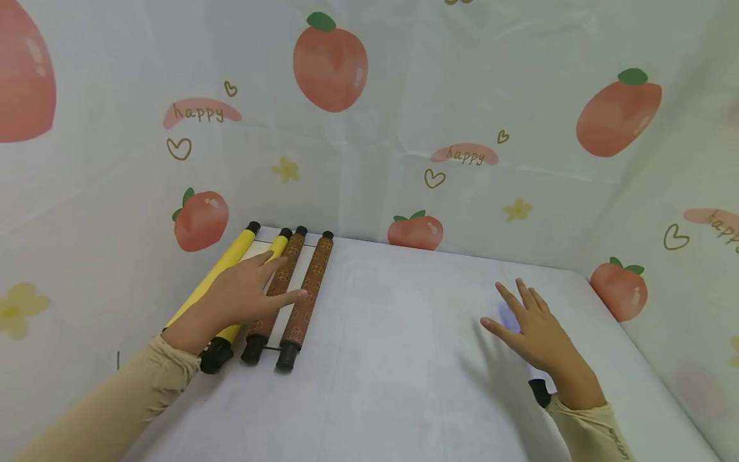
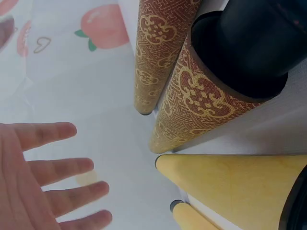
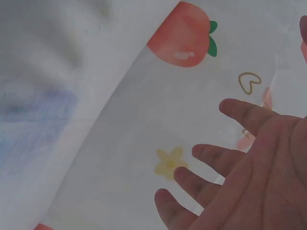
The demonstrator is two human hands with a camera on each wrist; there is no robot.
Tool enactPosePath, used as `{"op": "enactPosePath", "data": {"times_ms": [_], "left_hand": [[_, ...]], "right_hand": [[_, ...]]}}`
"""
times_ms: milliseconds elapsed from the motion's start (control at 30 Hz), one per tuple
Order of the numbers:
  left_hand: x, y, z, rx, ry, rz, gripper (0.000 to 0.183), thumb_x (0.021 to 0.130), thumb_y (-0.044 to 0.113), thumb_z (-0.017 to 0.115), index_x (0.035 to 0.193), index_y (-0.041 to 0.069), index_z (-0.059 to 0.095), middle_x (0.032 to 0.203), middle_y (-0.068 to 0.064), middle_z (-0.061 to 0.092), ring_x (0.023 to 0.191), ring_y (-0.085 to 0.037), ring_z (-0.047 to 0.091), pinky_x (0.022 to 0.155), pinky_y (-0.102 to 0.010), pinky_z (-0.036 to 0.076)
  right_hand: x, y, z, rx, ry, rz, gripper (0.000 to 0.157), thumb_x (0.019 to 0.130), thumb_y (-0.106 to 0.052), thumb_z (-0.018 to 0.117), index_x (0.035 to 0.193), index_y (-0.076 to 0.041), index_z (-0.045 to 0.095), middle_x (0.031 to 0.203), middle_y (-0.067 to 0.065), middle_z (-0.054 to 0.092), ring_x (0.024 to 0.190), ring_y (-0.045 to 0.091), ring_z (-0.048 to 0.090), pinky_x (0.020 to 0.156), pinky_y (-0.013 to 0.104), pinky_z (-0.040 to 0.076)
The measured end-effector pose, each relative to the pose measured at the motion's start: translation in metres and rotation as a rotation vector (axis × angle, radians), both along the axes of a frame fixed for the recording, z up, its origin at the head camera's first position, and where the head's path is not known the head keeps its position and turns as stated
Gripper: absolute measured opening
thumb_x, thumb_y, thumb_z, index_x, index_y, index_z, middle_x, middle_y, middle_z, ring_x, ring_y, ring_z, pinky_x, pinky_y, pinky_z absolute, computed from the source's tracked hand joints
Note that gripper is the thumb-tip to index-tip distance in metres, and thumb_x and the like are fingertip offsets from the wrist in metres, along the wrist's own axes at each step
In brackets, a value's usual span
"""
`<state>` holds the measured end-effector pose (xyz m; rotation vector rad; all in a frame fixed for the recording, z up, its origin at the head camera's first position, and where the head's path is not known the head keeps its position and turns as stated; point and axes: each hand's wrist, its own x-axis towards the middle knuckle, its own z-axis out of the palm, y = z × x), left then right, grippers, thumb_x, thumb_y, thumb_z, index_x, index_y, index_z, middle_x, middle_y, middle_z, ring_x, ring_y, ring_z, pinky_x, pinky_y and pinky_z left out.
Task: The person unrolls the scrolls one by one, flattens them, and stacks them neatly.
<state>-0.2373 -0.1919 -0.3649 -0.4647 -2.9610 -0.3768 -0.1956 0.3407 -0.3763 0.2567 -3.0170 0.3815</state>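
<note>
On the table's left side lie two partly rolled scrolls with black end knobs. One has two yellow rolls [image 1: 233, 254], the other two brown rolls [image 1: 314, 273] with a gold flower pattern and a white strip between them. My left hand [image 1: 242, 292] hovers over them, fingers spread, overlapping the yellow and brown rolls in the head view. In the left wrist view its palm faces the camera beside the brown roll [image 2: 201, 96] and yellow roll [image 2: 230, 182], holding nothing. Over the table's right part my right hand [image 1: 537, 333] is held up, fingers apart and nothing in it.
A white-covered table [image 1: 392, 333] extends between the hands, with a faint bluish patch under the right one. Behind it and along the sides hangs a pale cloth [image 1: 369, 154] printed with peaches, hearts and flowers. A black band [image 1: 539, 391] circles the right wrist.
</note>
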Motion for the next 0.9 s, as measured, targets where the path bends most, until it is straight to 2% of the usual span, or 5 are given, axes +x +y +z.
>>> {"op": "enactPosePath", "data": {"times_ms": [67, 233, 533, 733, 900], "left_hand": [[0.000, -0.001, -0.001, 0.015, 0.026, -0.016, 0.101, 0.079, 0.088, 0.037, 0.144, 0.012, 0.049, 0.148, -0.020, 0.046, 0.134, -0.039, 0.046, 0.096, -0.058, 0.047], [0.001, -0.003, -0.002, 0.060, 0.044, -0.023, 0.090, 0.084, 0.082, 0.040, 0.139, 0.012, 0.055, 0.143, -0.014, 0.053, 0.126, -0.035, 0.054, 0.093, -0.055, 0.049], [-0.001, -0.011, -0.008, 0.231, -0.096, -0.003, 0.084, 0.088, 0.075, 0.046, 0.142, 0.011, 0.049, 0.145, -0.010, 0.050, 0.140, -0.034, 0.040, 0.107, -0.060, 0.037], [-0.002, -0.012, -0.011, 0.294, -0.143, 0.004, 0.084, 0.089, 0.073, 0.047, 0.142, 0.008, 0.049, 0.146, -0.014, 0.049, 0.136, -0.040, 0.041, 0.104, -0.063, 0.039], [-0.004, -0.012, -0.013, 0.326, -0.176, 0.008, 0.085, 0.089, 0.073, 0.048, 0.143, 0.007, 0.048, 0.147, -0.016, 0.047, 0.130, -0.043, 0.047, 0.098, -0.062, 0.044]], "right_hand": [[-0.001, -0.002, -0.001, -0.007, 0.007, 0.001, 0.085, 0.090, -0.069, 0.050, 0.158, -0.029, 0.018, 0.166, 0.015, 0.001, 0.148, 0.050, 0.007, 0.100, 0.080, 0.020], [-0.005, -0.008, -0.003, -0.069, 0.001, 0.023, 0.078, 0.093, -0.064, 0.050, 0.157, -0.029, 0.023, 0.165, 0.016, 0.012, 0.145, 0.051, 0.018, 0.097, 0.080, 0.026], [-0.012, -0.021, -0.009, -0.208, -0.003, 0.088, 0.067, 0.097, -0.054, 0.052, 0.152, -0.020, 0.036, 0.159, 0.019, 0.027, 0.142, 0.050, 0.026, 0.101, 0.075, 0.028], [-0.021, -0.031, -0.018, -0.265, -0.033, 0.115, 0.065, 0.097, -0.054, 0.052, 0.150, -0.020, 0.039, 0.157, 0.017, 0.030, 0.142, 0.045, 0.030, 0.101, 0.068, 0.037], [-0.027, -0.044, -0.023, -0.293, -0.053, 0.126, 0.065, 0.095, -0.058, 0.053, 0.148, -0.022, 0.042, 0.157, 0.014, 0.032, 0.143, 0.041, 0.032, 0.103, 0.065, 0.038]]}}
